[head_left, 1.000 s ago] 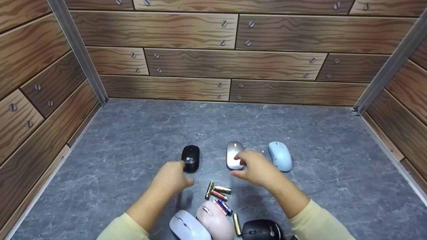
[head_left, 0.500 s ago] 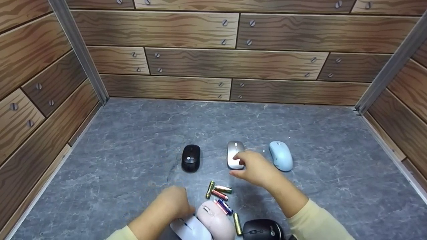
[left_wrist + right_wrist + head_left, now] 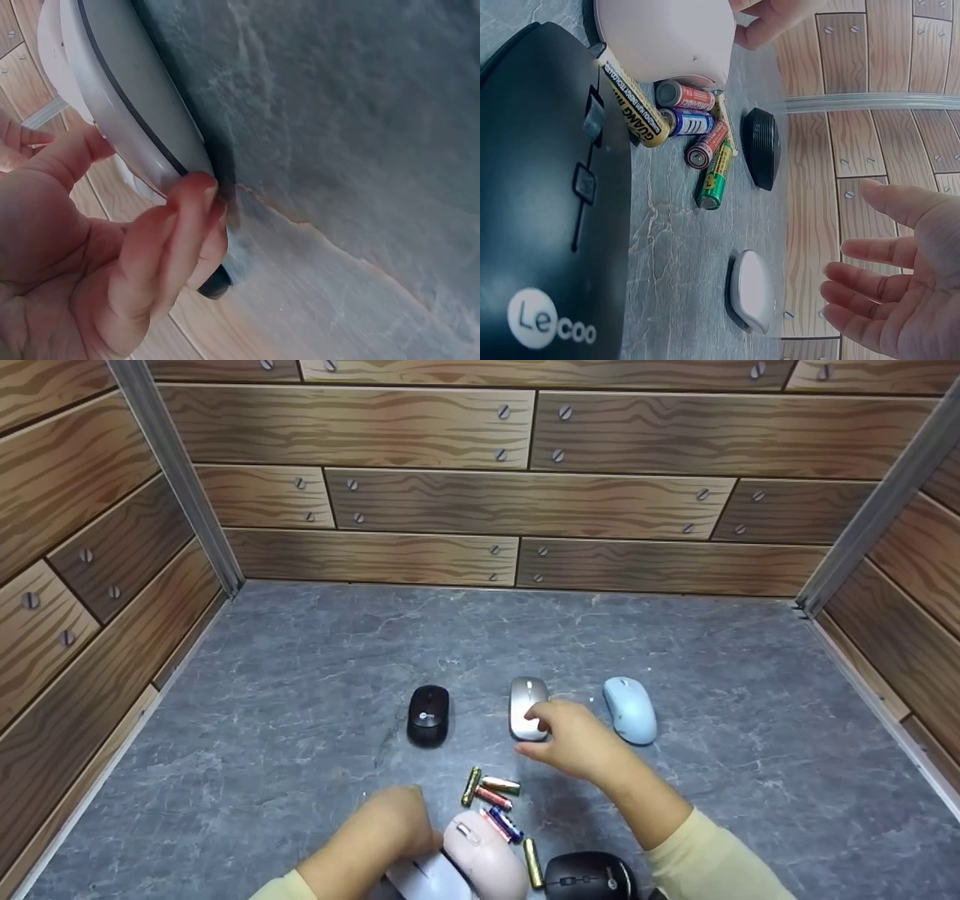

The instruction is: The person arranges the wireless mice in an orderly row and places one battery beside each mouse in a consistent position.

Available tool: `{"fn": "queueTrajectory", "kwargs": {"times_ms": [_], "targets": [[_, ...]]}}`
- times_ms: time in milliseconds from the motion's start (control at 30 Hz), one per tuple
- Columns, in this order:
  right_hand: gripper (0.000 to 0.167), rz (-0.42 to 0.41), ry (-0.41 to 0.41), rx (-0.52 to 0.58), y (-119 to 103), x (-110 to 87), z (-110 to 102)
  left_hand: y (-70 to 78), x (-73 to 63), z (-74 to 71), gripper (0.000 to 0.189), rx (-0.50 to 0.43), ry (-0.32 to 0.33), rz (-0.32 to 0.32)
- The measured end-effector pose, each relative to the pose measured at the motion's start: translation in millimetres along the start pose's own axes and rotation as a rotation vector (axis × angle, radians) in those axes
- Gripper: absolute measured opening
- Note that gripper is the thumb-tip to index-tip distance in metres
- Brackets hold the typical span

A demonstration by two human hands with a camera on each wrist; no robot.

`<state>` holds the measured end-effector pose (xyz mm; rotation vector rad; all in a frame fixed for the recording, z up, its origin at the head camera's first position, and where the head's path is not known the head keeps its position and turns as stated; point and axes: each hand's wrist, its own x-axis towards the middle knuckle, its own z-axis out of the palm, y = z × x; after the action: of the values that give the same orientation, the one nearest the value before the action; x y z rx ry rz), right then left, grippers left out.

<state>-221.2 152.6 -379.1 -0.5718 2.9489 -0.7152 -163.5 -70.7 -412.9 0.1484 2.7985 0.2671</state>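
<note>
At the near edge of the head view my left hand (image 3: pixel 390 825) grips the front of a white mouse (image 3: pixel 439 883). In the left wrist view its curled fingers (image 3: pixel 196 225) meet the lower rim of this mouse (image 3: pixel 135 82), and the thumb lies on the other side. My right hand (image 3: pixel 574 739) hovers by a silver mouse (image 3: pixel 520 697), overlapping its near right part. The right wrist view shows that hand (image 3: pixel 907 277) with fingers spread and nothing in them. A pink mouse (image 3: pixel 487 859) lies right beside the white one.
Several batteries (image 3: pixel 501 786) lie loosely beyond the pink mouse, and a gold one (image 3: pixel 532 864) lies to its right. A large black mouse (image 3: pixel 589 877) sits near right. Farther back are a small black mouse (image 3: pixel 428 712) and a light blue mouse (image 3: pixel 631 711). Wood-patterned walls (image 3: pixel 420 502) enclose the grey surface.
My left hand has left the small black mouse, come down toward the near edge, and taken hold of the white mouse. My right hand has stayed by the silver mouse.
</note>
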Motion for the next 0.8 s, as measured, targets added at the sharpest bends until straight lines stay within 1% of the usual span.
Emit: {"fn": "queueTrajectory", "kwargs": {"times_ms": [167, 333, 433, 500, 600, 700, 800], "targets": [[0.035, 0.021, -0.008, 0.012, -2.7, 0.5, 1.1, 1.6, 0.1, -0.6, 0.069, -0.034, 0.05, 0.025], [0.033, 0.018, -0.003, 0.027, -2.7, 1.1, 2.7, 2.3, -0.6, -1.7, 0.072, -0.061, 0.103, 0.053], [0.033, 0.018, -0.001, 0.032, -2.2, 0.9, 2.7, 3.1, -0.1, -1.7, 0.071, -0.058, 0.133, 0.083], [0.032, 0.021, -0.004, 0.036, -1.9, 0.5, 2.3, 3.4, -0.3, -1.3, 0.073, -0.056, 0.139, 0.097], [0.033, 0.025, -0.006, 0.038, -1.0, -0.2, 1.7, 3.4, -3.8, -0.6, 0.073, -0.033, 0.114, 0.103], [0.033, 0.032, -0.006, 0.03, -0.7, -1.2, 0.6, 3.2, -9.2, -0.4, 0.079, 0.006, 0.048, 0.097], [0.034, 0.033, -0.004, 0.023, -0.8, -0.9, 0.6, 2.2, -13.2, 0.2, 0.091, 0.056, -0.006, 0.094]]}}
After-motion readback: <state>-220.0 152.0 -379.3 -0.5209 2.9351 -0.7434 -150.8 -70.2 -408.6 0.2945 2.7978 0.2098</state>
